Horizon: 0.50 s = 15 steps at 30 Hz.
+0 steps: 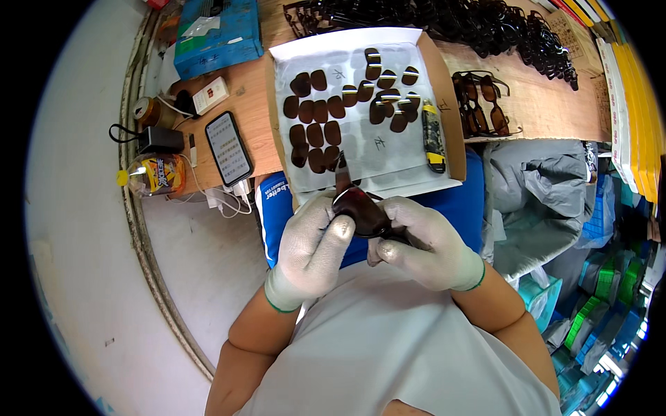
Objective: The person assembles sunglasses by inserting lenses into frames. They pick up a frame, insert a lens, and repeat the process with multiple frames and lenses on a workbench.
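**Gripping dark sunglasses with both gloved hands**

Clasping sunglasses (361, 211) at centre: left hand (312, 246) at eight o'clock pinching the lens edge, right hand (423, 243) at four o'clock wrapped around the frame. Beyond, at twelve o'clock, cardboard tray (433, 62) bearing loose brown lenses (316, 132).

Single head-worn fisheye view, looking steeply down, close over workbench (555, 111) edge and lap.

A wooden workbench (555, 104) carries a shallow cardboard tray (451, 118), a smartphone (228, 148), a blue box (218, 35), a black sunglasses-frame pile (472, 24) and a charger (159, 139).
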Each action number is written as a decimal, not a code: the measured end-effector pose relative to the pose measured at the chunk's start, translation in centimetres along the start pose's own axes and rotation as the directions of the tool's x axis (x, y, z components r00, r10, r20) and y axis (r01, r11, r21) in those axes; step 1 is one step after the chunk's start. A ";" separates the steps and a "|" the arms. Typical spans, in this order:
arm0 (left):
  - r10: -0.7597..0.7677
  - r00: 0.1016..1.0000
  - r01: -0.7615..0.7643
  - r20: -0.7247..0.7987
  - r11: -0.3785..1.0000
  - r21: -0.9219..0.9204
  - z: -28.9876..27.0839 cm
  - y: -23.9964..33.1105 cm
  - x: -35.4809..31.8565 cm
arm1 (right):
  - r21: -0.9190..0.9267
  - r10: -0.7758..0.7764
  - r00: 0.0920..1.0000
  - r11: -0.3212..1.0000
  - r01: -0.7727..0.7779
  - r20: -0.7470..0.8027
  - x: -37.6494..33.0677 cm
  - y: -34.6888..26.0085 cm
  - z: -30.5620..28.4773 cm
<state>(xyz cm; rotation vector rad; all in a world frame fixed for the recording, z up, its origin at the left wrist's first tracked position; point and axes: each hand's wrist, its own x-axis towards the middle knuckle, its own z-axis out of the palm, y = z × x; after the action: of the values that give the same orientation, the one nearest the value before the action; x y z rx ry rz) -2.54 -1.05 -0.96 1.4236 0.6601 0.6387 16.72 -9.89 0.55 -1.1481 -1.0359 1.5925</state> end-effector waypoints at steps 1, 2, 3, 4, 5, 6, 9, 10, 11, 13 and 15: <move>0.019 1.000 -0.019 0.010 1.000 0.009 0.0 0.1 0.3 | 0.007 -0.017 1.000 1.000 0.016 0.017 0.0 0.3 -0.3; 0.039 0.999 -0.039 0.022 0.999 0.018 0.1 0.1 0.5 | 0.014 -0.034 0.999 0.999 0.033 0.032 0.0 0.4 -0.6; 0.059 0.998 -0.060 0.035 0.998 0.026 0.1 0.1 0.8 | 0.023 -0.060 0.995 0.998 0.058 0.083 0.1 0.4 -0.9; 0.035 0.985 -0.063 0.166 0.984 0.168 -0.8 0.1 0.9 | 0.030 -0.091 0.989 0.996 0.088 0.116 0.1 0.2 -1.4; 0.037 0.977 -0.078 0.211 0.979 0.189 -1.8 0.0 0.7 | 0.033 -0.120 0.981 0.993 0.116 0.152 0.1 -0.1 -1.9; 0.044 0.966 -0.097 0.253 0.975 0.201 -2.5 -0.4 0.5 | 0.049 -0.075 0.973 0.997 0.066 0.219 0.0 -0.4 -2.3; 0.019 0.999 -0.025 0.050 0.993 0.119 -0.1 0.6 2.0 | 0.016 -0.013 0.953 1.000 0.009 0.302 0.6 -1.2 -3.3; -0.059 0.998 0.056 0.027 0.992 0.112 0.2 1.0 2.5 | -0.078 -0.063 0.966 0.993 0.085 0.250 0.8 -1.1 -3.6; -0.127 0.992 0.124 0.018 0.986 0.108 0.5 1.2 3.1 | -0.176 -0.115 0.972 0.972 0.152 0.203 0.9 -0.8 -4.0; -0.125 0.991 0.117 0.049 0.983 0.145 0.9 0.7 4.8 | -0.433 -0.179 0.978 0.877 0.209 0.109 0.5 -1.0 -5.9; 0.081 0.986 -0.118 0.144 0.957 0.267 0.6 -1.3 6.7 | -0.708 -0.219 0.976 0.689 0.157 0.003 -0.4 -1.9 -8.7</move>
<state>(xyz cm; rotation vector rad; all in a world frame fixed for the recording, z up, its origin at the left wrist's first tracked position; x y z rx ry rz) 2.40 3.48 -2.46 1.7512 0.5913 0.5405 25.59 -8.68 0.48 -1.5233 -1.7335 0.9652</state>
